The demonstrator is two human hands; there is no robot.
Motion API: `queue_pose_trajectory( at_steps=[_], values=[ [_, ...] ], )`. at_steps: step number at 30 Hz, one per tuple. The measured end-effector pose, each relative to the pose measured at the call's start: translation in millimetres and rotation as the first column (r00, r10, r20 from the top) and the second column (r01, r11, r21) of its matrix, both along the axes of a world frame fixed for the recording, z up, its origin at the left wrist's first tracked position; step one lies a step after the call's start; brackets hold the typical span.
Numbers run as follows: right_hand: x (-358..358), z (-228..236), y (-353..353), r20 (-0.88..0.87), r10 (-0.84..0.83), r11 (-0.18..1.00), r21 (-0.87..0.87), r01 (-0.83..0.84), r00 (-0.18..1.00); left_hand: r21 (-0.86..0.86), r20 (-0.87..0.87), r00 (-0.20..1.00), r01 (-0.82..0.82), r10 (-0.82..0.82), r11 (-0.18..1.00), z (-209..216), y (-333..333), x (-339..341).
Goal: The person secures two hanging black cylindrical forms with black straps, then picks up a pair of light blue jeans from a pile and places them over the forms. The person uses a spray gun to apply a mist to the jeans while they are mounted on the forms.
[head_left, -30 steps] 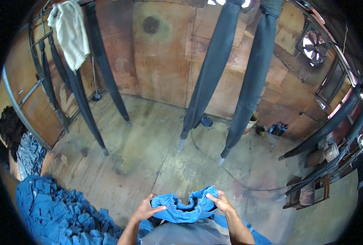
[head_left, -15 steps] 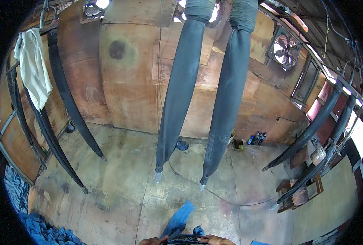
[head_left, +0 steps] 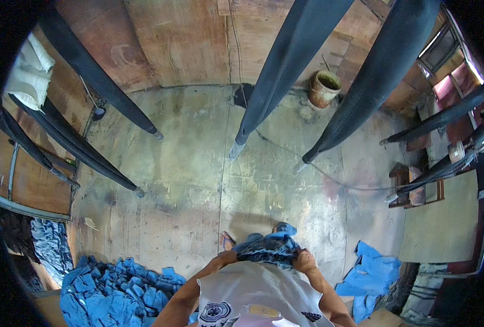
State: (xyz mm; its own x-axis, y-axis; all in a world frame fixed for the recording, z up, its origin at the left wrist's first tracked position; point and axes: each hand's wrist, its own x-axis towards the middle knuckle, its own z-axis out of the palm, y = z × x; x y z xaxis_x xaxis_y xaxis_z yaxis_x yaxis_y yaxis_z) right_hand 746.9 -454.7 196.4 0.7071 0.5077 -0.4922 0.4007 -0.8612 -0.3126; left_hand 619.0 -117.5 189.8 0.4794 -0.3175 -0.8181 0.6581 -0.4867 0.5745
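Observation:
A pair of blue jeans (head_left: 266, 248) is stretched in front of my waist between my two hands, its upper part bunched and darker. My left hand (head_left: 229, 256) closes on the left edge, its fingers partly hidden. At the opposite edge, my right hand (head_left: 305, 261) grips the fabric with curled fingers. Below the hands, the jeans drop toward the floor, near my sandalled foot (head_left: 226, 240). Ahead of me hang two long dark tapering tubes, the left tube (head_left: 277, 60) and the right tube (head_left: 375, 71); both are apart from the jeans.
A heap of blue garments (head_left: 116, 291) lies at lower left, and another blue garment (head_left: 370, 272) at lower right. More dark tubes (head_left: 97, 79) hang at both sides. A dirty bucket (head_left: 324, 90) stands by the far wall. One cable (head_left: 329, 177) crosses the floor.
The view has tipped downward, bringing my arms, the garment heap and the bucket into sight. The blue leg of the jeans that stretched forward is now gathered closer to my hands.

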Motion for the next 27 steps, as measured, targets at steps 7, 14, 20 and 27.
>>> queue_pose_trajectory(
  at_steps=[7,14,20,27],
  values=[
    [41.4,-9.3,-12.3,-0.233,-0.831,0.472,0.182,0.863,0.504,0.651,0.352,0.857,0.063,-0.375,0.756,29.8,-11.6,48.7],
    [140.4,23.5,1.9,0.247,-0.551,0.835,0.17,0.524,0.797,0.444,0.621,0.67,0.126,-0.406,0.887,104.2,-10.2,105.8],
    [152.1,-40.5,24.6,0.482,0.287,0.899,-0.433,-0.06,0.828,0.439,0.62,0.777,-0.231,-0.107,0.868,-8.1,4.2,129.0],
    [139.6,-138.1,89.3,0.129,0.239,0.926,0.268,-0.266,0.962,0.797,0.25,0.42,-0.601,0.872,0.061,-310.7,80.6,179.4]
  ],
)
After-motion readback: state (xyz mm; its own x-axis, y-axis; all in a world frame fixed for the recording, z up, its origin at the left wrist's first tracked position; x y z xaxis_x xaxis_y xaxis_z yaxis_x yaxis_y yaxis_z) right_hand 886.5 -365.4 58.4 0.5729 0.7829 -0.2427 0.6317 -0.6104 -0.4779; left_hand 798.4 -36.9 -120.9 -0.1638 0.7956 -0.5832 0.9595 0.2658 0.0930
